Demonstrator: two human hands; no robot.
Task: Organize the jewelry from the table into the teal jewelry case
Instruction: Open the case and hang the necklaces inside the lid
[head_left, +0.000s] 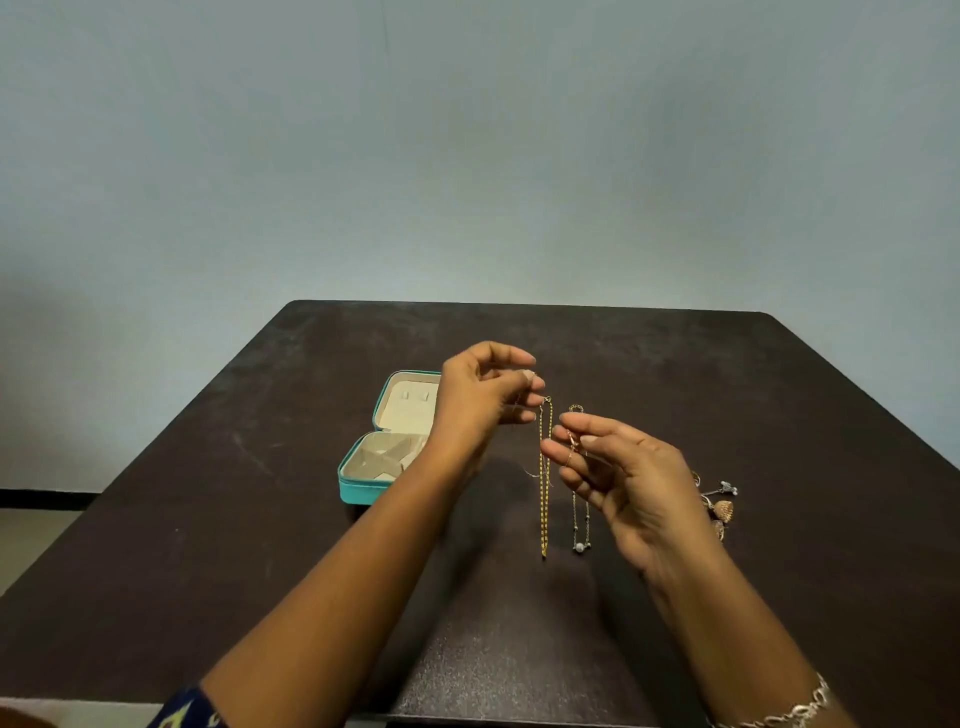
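Dark table (234, 545), left hand (480, 397), right hand (631, 480) both pinching chain (572, 442)

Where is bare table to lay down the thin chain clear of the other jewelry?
Bare table lies behind the teal jewelry case, left hand and right hand, left of the case, and near the front edge between the forearms. Crowded: gold chain, beaded chain and earrings lie close together by the right hand.

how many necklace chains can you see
3: gold chain and beaded chain lying on the table, thin chain held by left hand and right hand. Others may be hidden behind them.
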